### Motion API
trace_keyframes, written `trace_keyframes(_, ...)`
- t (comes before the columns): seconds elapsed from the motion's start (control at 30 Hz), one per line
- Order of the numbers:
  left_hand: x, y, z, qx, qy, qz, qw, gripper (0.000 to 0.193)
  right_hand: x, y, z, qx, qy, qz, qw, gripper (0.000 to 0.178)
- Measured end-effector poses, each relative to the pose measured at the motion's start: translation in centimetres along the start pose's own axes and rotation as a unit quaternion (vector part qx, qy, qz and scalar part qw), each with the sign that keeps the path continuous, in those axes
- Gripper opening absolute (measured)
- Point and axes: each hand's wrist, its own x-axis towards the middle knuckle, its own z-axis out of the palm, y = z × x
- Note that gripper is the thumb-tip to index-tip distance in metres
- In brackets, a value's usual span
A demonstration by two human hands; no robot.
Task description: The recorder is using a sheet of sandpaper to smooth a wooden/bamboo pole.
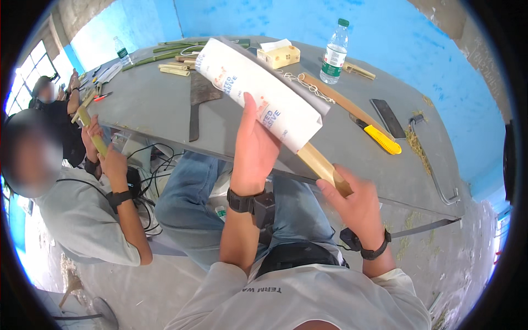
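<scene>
My left hand point(256, 143) is closed around a sheet of sandpaper point(247, 88), its white printed backing facing up and a grey side showing along one edge. The sheet is folded over a split bamboo piece point(314, 162), whose lower end sticks out toward the right. That bare end is gripped by my right hand point(355, 201), thumb on top. Both hands are raised above my lap at the near edge of the grey table point(231, 129). The sheet hides the upper part of the bamboo.
Right of the sandpaper lie a yellow utility knife point(383, 139), a phone point(386, 118) and a long bamboo strip point(338, 99). A water bottle point(334, 55), tissue box point(279, 55) and cleaver point(203, 91) are farther back. At left, a co-worker point(93, 214) holds bamboo.
</scene>
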Motion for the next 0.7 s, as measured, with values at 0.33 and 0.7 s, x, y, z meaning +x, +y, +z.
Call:
trace_keyframes(0.33,2.6,0.0,-1.0,-0.026,-0.005,-0.043,0.999,0.057,0.5,1.7,-1.3,-0.045,0.07,-0.045,0.996,0.042)
trace_keyframes(0.7,3.4,0.2,-1.7,-0.034,0.067,0.034,0.997,0.059,-0.5,1.2,-4.2,0.015,-0.04,0.039,0.998,0.034)
